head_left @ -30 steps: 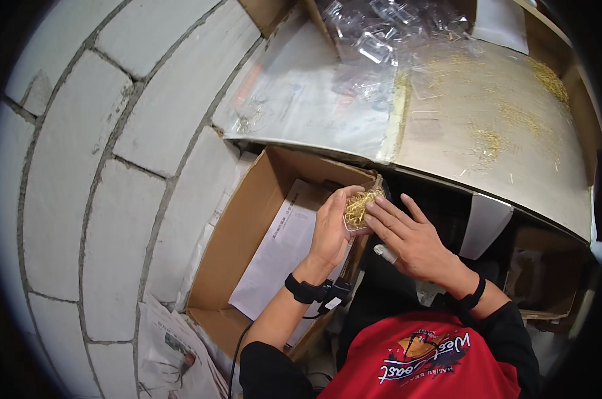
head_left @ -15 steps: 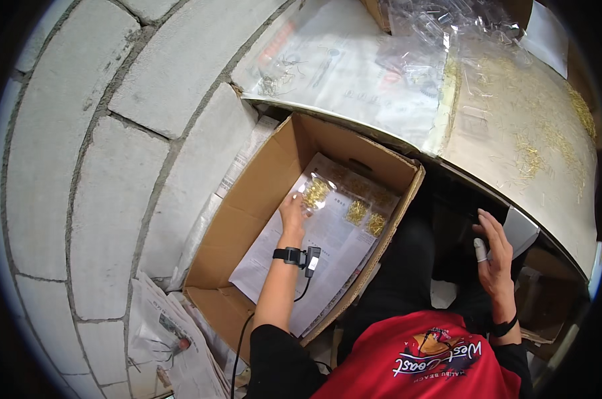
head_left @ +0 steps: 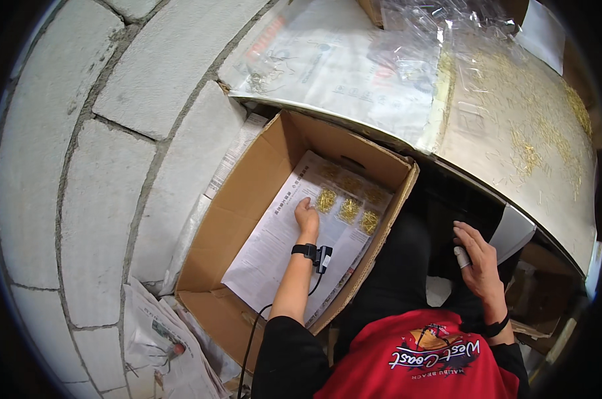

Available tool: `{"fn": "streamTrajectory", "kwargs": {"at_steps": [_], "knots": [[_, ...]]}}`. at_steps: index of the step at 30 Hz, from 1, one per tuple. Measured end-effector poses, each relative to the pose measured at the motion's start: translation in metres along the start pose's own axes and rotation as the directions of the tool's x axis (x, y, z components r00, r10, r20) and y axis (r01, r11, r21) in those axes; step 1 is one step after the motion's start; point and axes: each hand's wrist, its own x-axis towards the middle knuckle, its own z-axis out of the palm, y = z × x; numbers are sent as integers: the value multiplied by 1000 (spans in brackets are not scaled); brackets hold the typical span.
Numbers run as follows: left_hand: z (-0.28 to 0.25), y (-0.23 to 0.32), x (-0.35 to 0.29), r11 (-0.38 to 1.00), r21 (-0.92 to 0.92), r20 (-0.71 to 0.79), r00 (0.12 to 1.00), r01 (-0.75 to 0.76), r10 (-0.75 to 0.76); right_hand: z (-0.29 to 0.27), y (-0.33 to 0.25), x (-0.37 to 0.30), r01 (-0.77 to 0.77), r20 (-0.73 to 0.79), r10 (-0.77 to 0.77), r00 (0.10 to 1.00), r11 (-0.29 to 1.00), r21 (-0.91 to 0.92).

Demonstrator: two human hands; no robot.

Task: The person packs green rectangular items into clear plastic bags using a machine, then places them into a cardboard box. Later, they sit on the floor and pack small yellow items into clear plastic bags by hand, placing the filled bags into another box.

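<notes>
Hands (head_left: 306,219) apart, wiry golden bits (head_left: 348,210), cardboard box (head_left: 238,216)

Gold pins (head_left: 348,210) lie right of the left hand (head_left: 306,216), dark-printed white paper (head_left: 261,256) beneath it, a brown box (head_left: 211,246) around it, and a red shirt (head_left: 427,369) with an orange-and-white design behind it.

newspapers (head_left: 193,374) lie beside a wall of white blocks (head_left: 108,173).
</notes>
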Motion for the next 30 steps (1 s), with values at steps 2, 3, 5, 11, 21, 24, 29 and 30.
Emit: {"fn": "streamTrajectory", "kwargs": {"at_steps": [2,3,5,11,21,24,29,30], "knots": [[-5,8,-4,998,-43,43,998,56,-54,0,1,-2,3,8,-3,1000,1000,-10],[-6,15,-3,995,-61,76,994,78,-74,-2,2,-2,6,11,-6,1000,1000,-25],[-18,23,-1,936,303,54,984,-181,173,-8,7,-2,93,6,-93,996,995,-38],[-38,167,1,930,-145,76,934,-337,350,-58,31,-9,94,-226,-140,964,975,-204],[154,370,-78,588,27,520,514,-808,682,-41,11,-53,87,-137,-115,984,977,-196],[190,387,-86,562,316,659,602,-765,450,-39,8,-54,113,-112,-148,983,955,-275],[227,368,-83,729,188,490,706,-659,512,-59,50,-4,119,-155,-198,968,905,-409],[223,372,-87,823,60,499,731,-565,465,-60,65,12,154,-131,-230,964,889,-431]]}}
